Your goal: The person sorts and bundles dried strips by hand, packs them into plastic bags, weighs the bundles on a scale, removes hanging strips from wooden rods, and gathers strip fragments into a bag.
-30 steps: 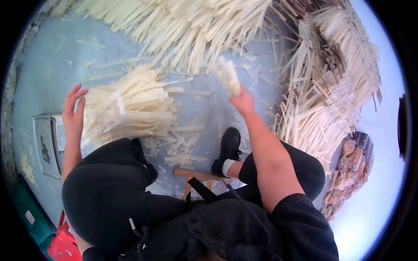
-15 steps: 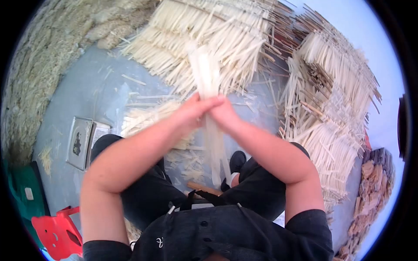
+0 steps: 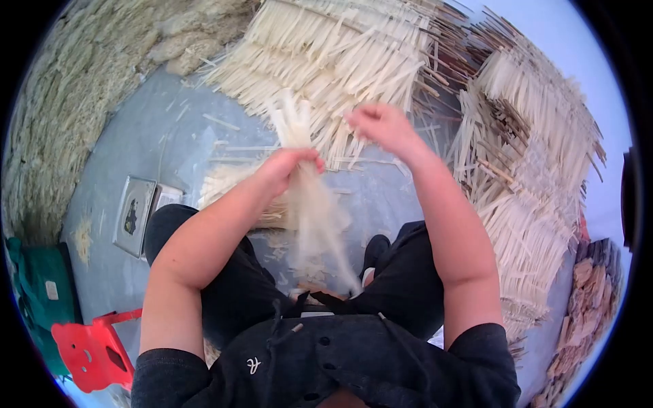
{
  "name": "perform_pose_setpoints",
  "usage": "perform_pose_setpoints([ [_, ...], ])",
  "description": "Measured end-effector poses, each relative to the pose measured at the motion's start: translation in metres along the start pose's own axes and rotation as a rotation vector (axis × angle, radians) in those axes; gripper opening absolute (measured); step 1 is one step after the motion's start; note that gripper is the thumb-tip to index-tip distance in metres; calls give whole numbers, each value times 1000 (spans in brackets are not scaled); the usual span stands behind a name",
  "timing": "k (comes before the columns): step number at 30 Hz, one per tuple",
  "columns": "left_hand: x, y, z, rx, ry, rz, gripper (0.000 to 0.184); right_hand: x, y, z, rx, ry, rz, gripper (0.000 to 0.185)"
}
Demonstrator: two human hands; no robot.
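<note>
My left hand is closed round the middle of a bundle of long, pale, flat strips. The bundle's upper ends fan out above the fist, and its lower ends hang blurred between my knees. To the right, apart from the bundle, my right hand is raised with its fingers curled together. Whether anything lies in those fingers is hidden. Below and left of the bundle, a small pile of similar strips lies on the grey floor.
Large layered heaps of pale strips with thin sticks stand ahead and at right. Left are a square metal scale, a red stool and a green bag. Brown broken pieces are stacked far right.
My right hand has come off the bundle and moved right and up. My left hand still grips the bundle and has shifted slightly left. The strips' lower ends have swung and spread.
</note>
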State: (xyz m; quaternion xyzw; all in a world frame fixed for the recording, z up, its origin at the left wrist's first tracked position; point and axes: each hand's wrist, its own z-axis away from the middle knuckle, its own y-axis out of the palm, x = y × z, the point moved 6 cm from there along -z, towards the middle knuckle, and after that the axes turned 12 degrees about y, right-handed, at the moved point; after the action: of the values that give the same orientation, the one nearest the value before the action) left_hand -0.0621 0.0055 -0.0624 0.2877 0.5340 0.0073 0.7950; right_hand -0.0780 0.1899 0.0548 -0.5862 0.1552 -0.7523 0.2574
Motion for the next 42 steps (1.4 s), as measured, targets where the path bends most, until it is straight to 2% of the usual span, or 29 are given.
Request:
perform_pose_setpoints([
  [1,-1,-4,0,-41,-14,-322,12,6,-13,-4,-89,-133,-257,45],
  [2,8,-2,-4,-29,-17,-332,12,9,-13,-13,-103,-130,-264,45],
  [4,32,1,-11,38,49,-686,14,28,-37,-7,-622,-492,-374,37],
  [5,34,16,-2,77,-11,-565,21,23,-41,-9,-631,-483,-374,37],
  [7,28,36,8,112,-39,-561,24,13,-32,-26,-468,-271,-18,37],
  [8,28,41,11,139,-60,-556,28,9,-33,-27,-469,-266,-20,37],
  [10,27,40,14,133,-77,-508,32,-5,-19,-40,-75,-127,-363,34],
  [13,31,39,14,151,-111,-394,39,2,-13,-39,-178,-161,-172,27],
  [16,30,42,14,200,-158,-265,41,2,-3,-37,-57,-117,-305,29],
  [20,24,45,15,250,-181,-158,41,-3,-5,-44,-138,-132,-252,30],
  [22,21,47,19,247,-183,-114,41,8,13,-36,43,-138,-41,30],
  [26,21,49,23,261,-191,-53,40,8,21,-37,80,-147,31,31],
  [28,23,49,22,259,-157,-62,37,9,38,-38,231,-146,78,44],
  [29,21,49,23,255,-124,-69,34,13,44,-35,234,-148,75,44],
  [30,18,47,23,250,-127,-69,34,23,38,-28,-5,-282,82,58],
  [31,8,39,18,135,-55,-103,30,31,32,-18,-243,-411,87,73],
  [32,-1,29,12,18,16,-135,26,29,33,-21,-231,-407,86,73],
  [34,-14,-1,-9,-60,189,-26,18,16,27,-33,-325,-292,26,93],
  [35,-24,-13,-14,-129,266,49,17,14,36,-30,-300,-278,23,93],
  [37,-37,-30,-15,-232,367,194,21,-2,71,-20,95,-31,-79,100],
  [38,-42,-32,-14,-257,398,264,21,-9,81,-11,112,9,-89,100],
  [40,-45,-34,-11,-423,428,329,22,5,115,-1,306,-237,226,98],
  [41,-41,-35,-10,-438,390,335,22,3,122,-3,210,-236,275,90],
  [42,-42,-36,-10,-400,419,372,17,2,126,-1,231,-212,263,90],
])
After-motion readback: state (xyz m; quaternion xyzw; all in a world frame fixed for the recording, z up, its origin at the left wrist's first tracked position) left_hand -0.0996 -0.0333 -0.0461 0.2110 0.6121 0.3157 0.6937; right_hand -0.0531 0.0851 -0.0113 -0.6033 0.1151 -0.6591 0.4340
